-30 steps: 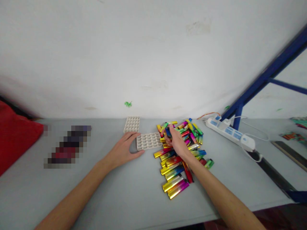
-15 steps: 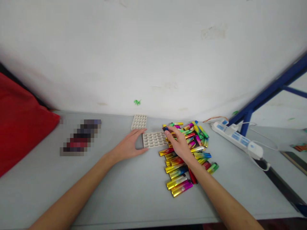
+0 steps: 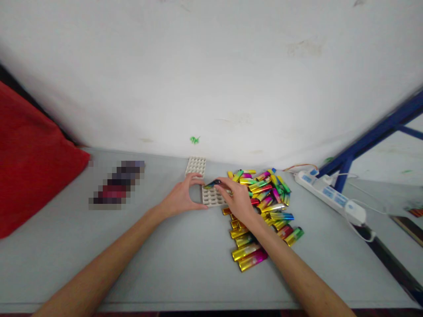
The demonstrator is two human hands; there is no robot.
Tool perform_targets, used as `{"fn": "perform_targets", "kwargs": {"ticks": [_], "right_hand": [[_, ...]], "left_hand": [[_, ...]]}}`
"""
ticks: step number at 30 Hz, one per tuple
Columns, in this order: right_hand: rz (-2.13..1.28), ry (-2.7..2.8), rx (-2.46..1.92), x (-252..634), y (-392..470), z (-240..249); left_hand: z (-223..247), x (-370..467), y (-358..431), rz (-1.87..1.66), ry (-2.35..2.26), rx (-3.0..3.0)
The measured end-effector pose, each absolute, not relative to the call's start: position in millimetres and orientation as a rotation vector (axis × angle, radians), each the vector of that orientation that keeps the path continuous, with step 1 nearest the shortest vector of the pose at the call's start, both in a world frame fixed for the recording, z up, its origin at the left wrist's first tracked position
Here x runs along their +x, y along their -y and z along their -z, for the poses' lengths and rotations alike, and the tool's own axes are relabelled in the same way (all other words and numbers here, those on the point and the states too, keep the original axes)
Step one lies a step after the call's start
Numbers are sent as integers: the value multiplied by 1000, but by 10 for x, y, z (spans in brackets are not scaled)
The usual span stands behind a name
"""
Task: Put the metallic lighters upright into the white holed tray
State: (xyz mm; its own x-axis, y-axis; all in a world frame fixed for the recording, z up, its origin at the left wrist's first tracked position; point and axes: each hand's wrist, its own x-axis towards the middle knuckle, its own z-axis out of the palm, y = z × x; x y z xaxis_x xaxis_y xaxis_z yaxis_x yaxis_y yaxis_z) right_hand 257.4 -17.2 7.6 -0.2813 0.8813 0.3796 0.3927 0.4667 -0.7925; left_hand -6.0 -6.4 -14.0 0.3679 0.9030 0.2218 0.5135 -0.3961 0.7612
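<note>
My right hand (image 3: 238, 197) pinches a lighter (image 3: 211, 184) between thumb and fingers. The lighter lies tilted over the upper left part of a pale tray with rows of round hollows (image 3: 213, 198), and my hand hides the tray's right end. At the tray's left end is my left hand (image 3: 181, 197), thumb and fingers spread apart around its corners. Whether they touch the tray I cannot tell. Under and beside my right wrist lies a pile of shiny lighters (image 3: 246, 252) in gold, red, green, blue and purple.
A second hollowed tray (image 3: 196, 166) lies near the wall (image 3: 211, 88). On the right stand a white power strip (image 3: 333, 196) with cables and a blue metal frame (image 3: 373, 136). Red cloth (image 3: 36, 163) and a pixelated item (image 3: 119, 185) are on the left of the grey table (image 3: 158, 268).
My right hand has moved left from the pile's edge, bringing the lighter over the tray. My left hand stays by the tray's left end. The whole view has shifted slightly.
</note>
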Motion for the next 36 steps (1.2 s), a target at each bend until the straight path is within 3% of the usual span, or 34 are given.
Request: {"fn": "perform_targets", "kwargs": {"ticks": [11,19,36], "right_hand": [[-536,2313,-1049,2480,-299,-300],[-600,2324,-988,2454,-362,-293],[-330,2535,-1207,3707,303,-305]], "left_hand": [[155,-69,53,-850,-1281,1982],[146,-61,57,-840,-1318,2035],[241,-120,-32,-819,-1311,2271]]}}
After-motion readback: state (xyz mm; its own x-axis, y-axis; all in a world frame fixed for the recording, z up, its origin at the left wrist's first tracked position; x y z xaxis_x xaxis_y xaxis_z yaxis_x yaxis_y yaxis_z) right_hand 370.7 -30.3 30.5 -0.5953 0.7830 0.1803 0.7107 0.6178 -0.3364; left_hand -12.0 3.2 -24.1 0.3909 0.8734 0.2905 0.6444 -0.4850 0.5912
